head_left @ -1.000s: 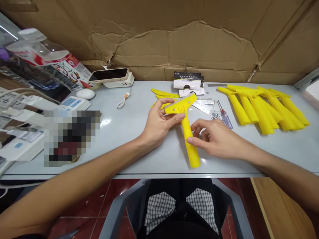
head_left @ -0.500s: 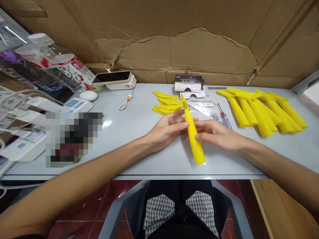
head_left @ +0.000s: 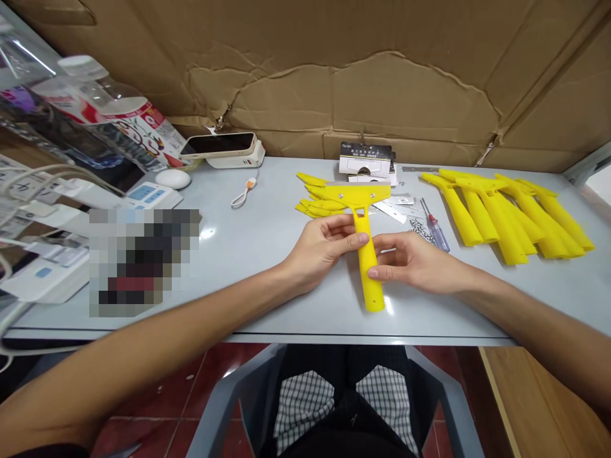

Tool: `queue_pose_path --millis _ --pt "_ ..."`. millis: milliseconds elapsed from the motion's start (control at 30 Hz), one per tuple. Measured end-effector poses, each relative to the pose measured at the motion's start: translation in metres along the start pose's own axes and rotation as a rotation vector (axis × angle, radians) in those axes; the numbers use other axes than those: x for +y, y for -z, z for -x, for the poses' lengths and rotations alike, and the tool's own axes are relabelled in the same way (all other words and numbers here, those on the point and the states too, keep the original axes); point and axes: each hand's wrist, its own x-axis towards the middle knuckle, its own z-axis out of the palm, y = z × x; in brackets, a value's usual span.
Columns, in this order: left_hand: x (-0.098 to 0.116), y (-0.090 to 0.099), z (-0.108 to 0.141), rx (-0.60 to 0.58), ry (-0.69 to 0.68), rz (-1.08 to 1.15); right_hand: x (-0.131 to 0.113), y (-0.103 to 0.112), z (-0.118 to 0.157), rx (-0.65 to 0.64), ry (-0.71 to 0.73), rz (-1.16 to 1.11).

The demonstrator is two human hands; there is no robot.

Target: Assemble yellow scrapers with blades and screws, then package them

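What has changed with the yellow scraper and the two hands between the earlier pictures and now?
The yellow plastic scraper turned from edge-on to flat, its wide head now pointing away. The left hand moved from the head down to the handle, beside the right hand. The pile of yellow scrapers and the screwdriver stayed in place.

Torn cardboard backing [head_left: 363, 95] — pale grey table [head_left: 229, 254], plastic chair [head_left: 229, 397], red tile floor [head_left: 147, 407], wooden board [head_left: 534, 407] at right

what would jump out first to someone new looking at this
The bright yellow T-shaped plastic scraper stands out first, held mid-table between the person's left hand and right hand, its crossbar pointing away from them. To the right lies a heap of matching yellow plastic scraper handles on the pale grey table, and torn brown cardboard fills the wall behind.
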Motion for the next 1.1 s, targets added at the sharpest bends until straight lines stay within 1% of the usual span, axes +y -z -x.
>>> queue_pose_path --millis 433,533,667,733,833,900,967,1100 --pt "0.000 0.000 0.001 0.012 0.005 -0.020 -0.001 0.000 -0.001 -0.043 0.017 0.006" --pt "0.003 -0.002 0.001 -0.029 0.006 0.001 -0.002 -0.002 -0.001 0.023 0.014 0.014" --pt "0.007 -0.003 0.000 -0.100 0.029 0.042 -0.003 -0.005 -0.001 0.112 -0.042 -0.019" --pt "0.007 -0.003 -0.001 -0.093 0.038 0.062 -0.004 -0.007 0.000 0.166 -0.040 -0.002" --pt "0.005 -0.001 -0.001 -0.052 0.019 0.074 -0.005 -0.011 0.002 0.271 -0.023 0.099" --pt "0.003 0.000 -0.001 -0.028 0.003 0.066 -0.006 -0.014 0.003 0.300 -0.028 0.159" --pt "0.002 0.000 -0.001 -0.021 -0.002 0.058 -0.006 -0.016 0.003 0.284 -0.021 0.200" --pt "0.004 0.000 0.000 -0.047 0.005 0.013 -0.008 -0.015 0.005 0.205 0.075 0.228"
